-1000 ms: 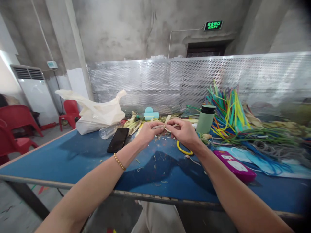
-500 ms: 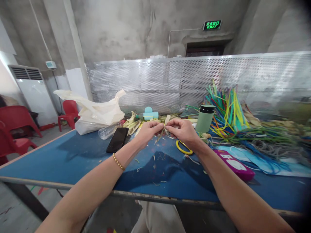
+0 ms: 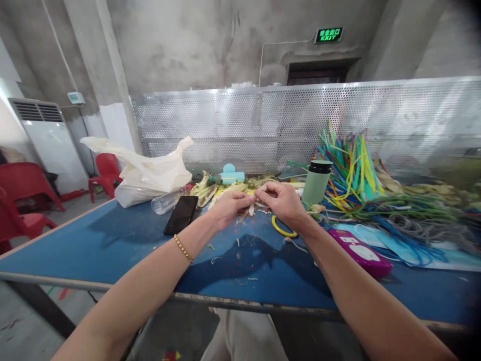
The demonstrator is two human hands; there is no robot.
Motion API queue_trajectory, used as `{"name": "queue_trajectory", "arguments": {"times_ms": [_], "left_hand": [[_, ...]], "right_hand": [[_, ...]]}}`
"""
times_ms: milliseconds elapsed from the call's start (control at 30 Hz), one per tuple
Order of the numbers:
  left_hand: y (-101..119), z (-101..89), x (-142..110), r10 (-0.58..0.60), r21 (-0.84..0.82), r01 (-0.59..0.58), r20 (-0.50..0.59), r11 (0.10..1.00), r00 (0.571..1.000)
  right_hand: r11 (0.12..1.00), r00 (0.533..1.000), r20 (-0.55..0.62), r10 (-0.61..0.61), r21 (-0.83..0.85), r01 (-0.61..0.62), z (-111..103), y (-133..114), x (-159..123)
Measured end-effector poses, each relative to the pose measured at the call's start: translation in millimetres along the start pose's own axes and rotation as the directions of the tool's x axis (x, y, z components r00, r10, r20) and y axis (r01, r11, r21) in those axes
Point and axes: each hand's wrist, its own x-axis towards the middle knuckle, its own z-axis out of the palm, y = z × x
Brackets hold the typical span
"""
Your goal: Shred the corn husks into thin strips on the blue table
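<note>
My left hand (image 3: 228, 206) and my right hand (image 3: 282, 201) meet above the blue table (image 3: 112, 245), fingertips pinched together on a small pale strip of dried husk (image 3: 252, 204). The strip is mostly hidden by the fingers. A bead bracelet circles my left wrist. Small husk scraps (image 3: 236, 250) lie scattered on the table below the hands. A yellow ring (image 3: 281, 228) lies just under my right hand.
A black phone (image 3: 181, 214), a clear bottle (image 3: 164, 202) and a white bag (image 3: 146, 173) lie at left. A green tumbler (image 3: 316, 181), coloured strips (image 3: 349, 165), a purple case (image 3: 361, 253) and husk heaps sit at right. A perforated metal screen (image 3: 263, 125) backs the table. Red chairs stand at far left.
The upright end of the husk strip between my fingers has dropped out of sight. Both hands have closed tighter together, and the view has tilted up a little.
</note>
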Motion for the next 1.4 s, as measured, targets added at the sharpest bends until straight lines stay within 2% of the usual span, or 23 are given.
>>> {"name": "queue_trajectory", "arguments": {"times_ms": [100,367,667,900,1033,1133,1233,1300,1400], "left_hand": [[1.3,1.0,0.2,-0.047,-0.041,0.046,-0.013,0.998,0.999],[-3.1,2.7,3.9,0.015,-0.039,-0.017,-0.045,0.999,0.999],[-7.7,4.3,4.7,-0.027,-0.085,0.020,-0.091,0.996,0.995],[-7.0,6.2,4.8,0.001,-0.090,-0.010,-0.100,0.996,0.995],[-11.9,6.2,7.3,0.013,-0.103,-0.023,-0.104,0.994,0.995],[-16.7,5.0,10.1,0.011,-0.101,-0.025,-0.142,0.995,0.990],[-18.2,2.0,11.5,-0.010,-0.166,-0.014,-0.144,0.986,0.989],[-17.9,-0.9,11.6,0.016,-0.202,-0.043,-0.133,0.978,0.991],[-17.8,-5.7,11.7,0.037,-0.197,-0.071,-0.169,0.978,0.985]], "right_hand": [[0.997,1.000,-0.021,-0.019,-0.071,0.017,0.2,1.3,0.4],[0.997,1.000,-0.021,-0.008,-0.072,0.007,3.3,10.0,0.6],[0.994,1.000,-0.001,0.008,-0.109,-0.009,5.3,12.6,0.4],[0.992,1.000,-0.013,-0.005,-0.130,0.003,6.0,10.7,0.4],[0.981,0.999,-0.035,-0.032,-0.195,0.025,6.0,12.4,0.6],[0.983,1.000,0.003,0.009,-0.182,-0.008,5.2,16.3,1.7],[0.985,0.989,0.048,0.143,-0.107,-0.137,4.6,19.9,2.9],[0.977,0.976,0.082,0.201,-0.082,-0.194,4.9,20.7,3.0],[0.990,0.982,0.130,0.136,-0.057,-0.129,6.0,20.2,2.2]]}}
